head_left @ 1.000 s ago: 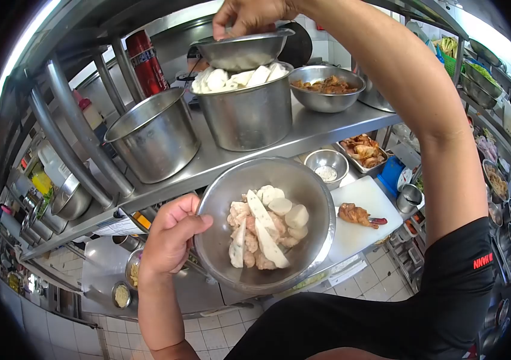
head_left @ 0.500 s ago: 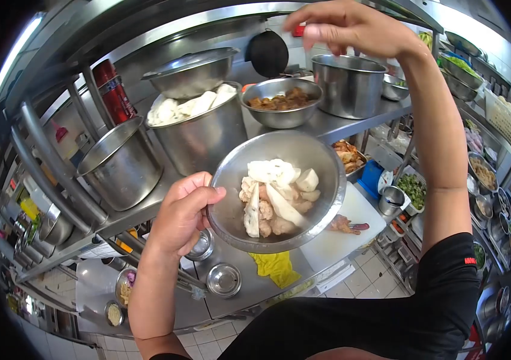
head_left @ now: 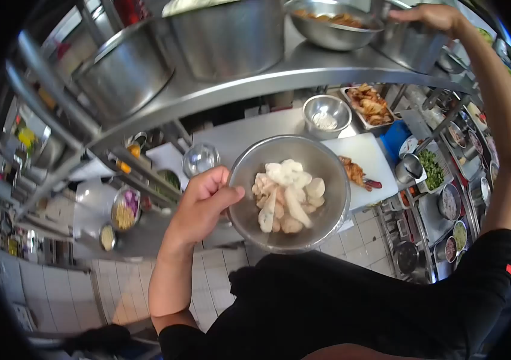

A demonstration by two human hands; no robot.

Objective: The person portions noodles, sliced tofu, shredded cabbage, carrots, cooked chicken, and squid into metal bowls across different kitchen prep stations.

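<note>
My left hand (head_left: 204, 204) grips the rim of a steel mixing bowl (head_left: 245, 213), thumb over the edge. Pale chunks, which look like raw meat, and white wedges (head_left: 294, 174) lie in the bowl. Up at the top right, my right hand (head_left: 426, 17) is at the mouth of a tall steel pot (head_left: 408, 45) on the shelf. Its fingers are blurred and partly hidden, so I cannot make out whether they hold anything. Beside that pot is a bowl of brown food pieces (head_left: 333, 21).
A steel shelf (head_left: 351, 75) with large pots (head_left: 228, 42) runs across the top. Below are a white cutting board (head_left: 357, 150) with cooked meat (head_left: 353, 171), a small steel bowl (head_left: 326, 117), a tray of browned pieces (head_left: 368, 105) and chopped greens (head_left: 429, 168).
The view has tilted down and the shelf now sits higher in it. My right hand has come down from above the tall pot to its mouth. My left hand still holds the bowl.
</note>
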